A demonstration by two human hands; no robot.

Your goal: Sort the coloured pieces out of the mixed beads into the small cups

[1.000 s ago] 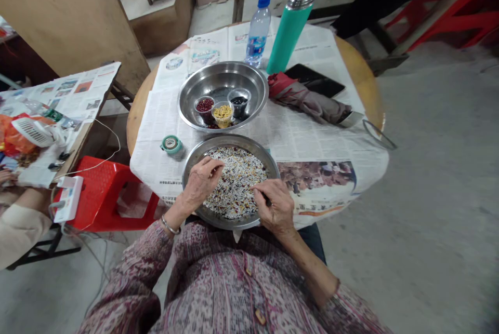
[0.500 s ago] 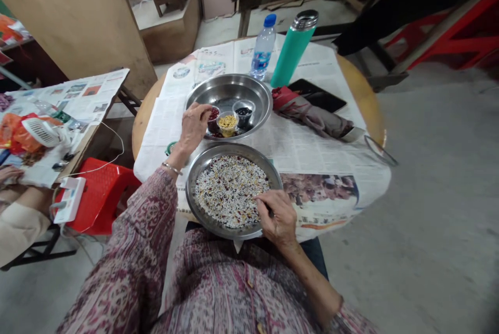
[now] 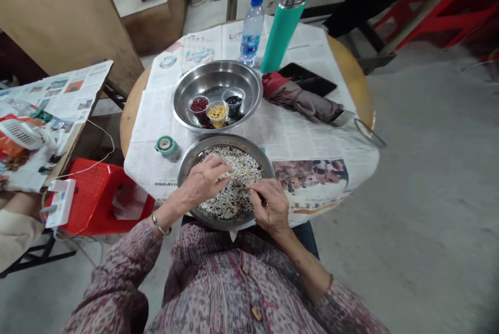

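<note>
Both hands (image 3: pixel 237 194) over mixed grains (image 3: pixel 244 168), in near metal pan (image 3: pixel 187 160)

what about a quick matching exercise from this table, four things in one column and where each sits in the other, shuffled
Things:
1. water bottle
2. teal flask
3. tape roll
4. three small cups

Places:
A. inside the far steel bowl
B. on the newspaper, just left of the near pan of mixed grains
C. at the far edge of the table, blue cap up
D. leaning beside the folded umbrella, steel lid on top

Pairs: 1-C, 2-D, 3-B, 4-A

Both hands, left hand and right hand, are over the near pan.
</note>
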